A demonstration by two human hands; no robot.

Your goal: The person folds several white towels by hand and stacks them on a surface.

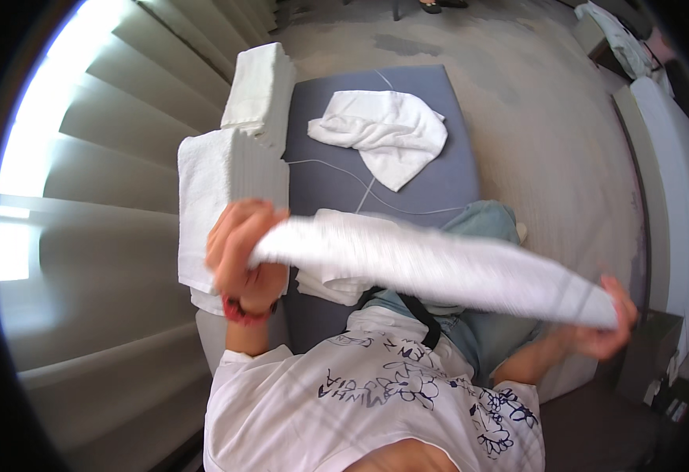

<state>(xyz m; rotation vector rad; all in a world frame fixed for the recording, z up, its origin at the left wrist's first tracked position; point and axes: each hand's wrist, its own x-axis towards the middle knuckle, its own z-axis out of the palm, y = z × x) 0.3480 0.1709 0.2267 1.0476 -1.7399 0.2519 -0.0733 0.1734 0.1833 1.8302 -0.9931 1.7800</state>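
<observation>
A white towel [433, 259], blurred by motion, is stretched out in front of my body between both hands. My left hand [247, 253], with a red band at its wrist, grips one end of it. The other end is held by my right hand [607, 321], out to the right. Beyond the stretched towel, a crumpled white towel [400, 127] lies on a blue-grey padded bench [380, 200]. Beside my left hand stand two tall stacks of folded white towels [203, 194], [256, 88]. More white cloth [327, 286] shows partly under the stretched towel.
A thin white cord [332, 167] runs over the bench. Pleated curtains [126, 153] hang at the left by a bright window. To the right are a carpeted floor [533, 130] and a long pale piece of furniture [675, 177]. A person's shoes [431, 7] show at the top edge.
</observation>
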